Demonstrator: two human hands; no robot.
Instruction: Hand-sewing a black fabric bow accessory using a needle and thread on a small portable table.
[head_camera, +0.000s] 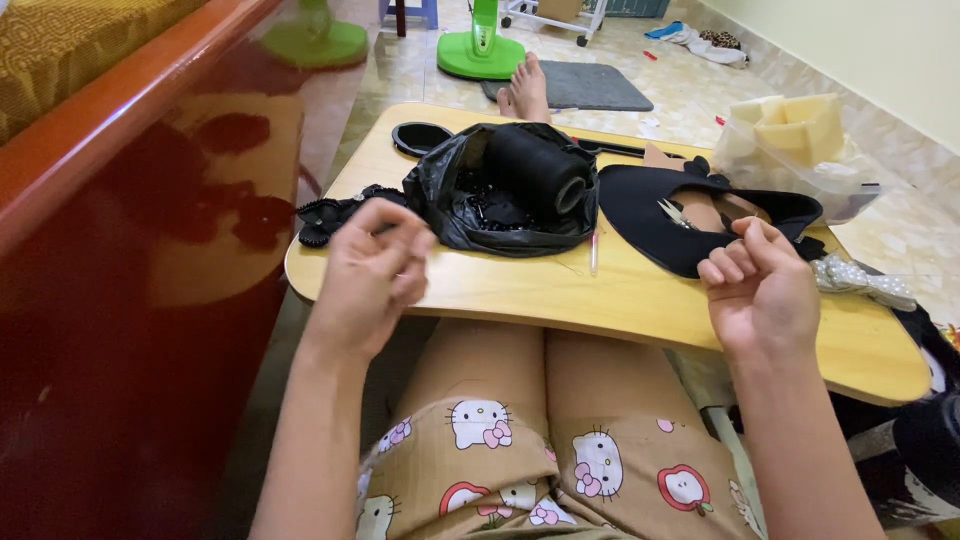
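- The left hand (372, 272) hangs over the near left edge of the wooden lap table (640, 300), its fingers curled loosely inward with thumb and forefinger tips pinched together; whatever they pinch is too fine to make out.
- Just beyond the left fingertips lies a strip of black lace trim (330, 212), running from the table's left edge toward the bag.
- To the right of the left fingers, close by, sits a crumpled black plastic bag (470, 205), with a large spool of black thread (538, 168) resting on top of it and small dark beads showing in its folds.
- The right hand (762, 285) is held above the near right part of the table, its fingers folded into a loose fist with the thumb laid on top; whether it grips anything cannot be told.
- Just beyond the right fingers lies a black fabric piece (640, 215) with a small pair of scissors (678, 213) on it.
- Right of the right fingers, a dotted grey bow (860, 282) lies at the table edge.
- Between the two hands, a thin pen-like stick (593, 250) lies on the bare wood.
- Farther off beyond the right fingers stands a clear bag of yellow foam pieces (800, 135).
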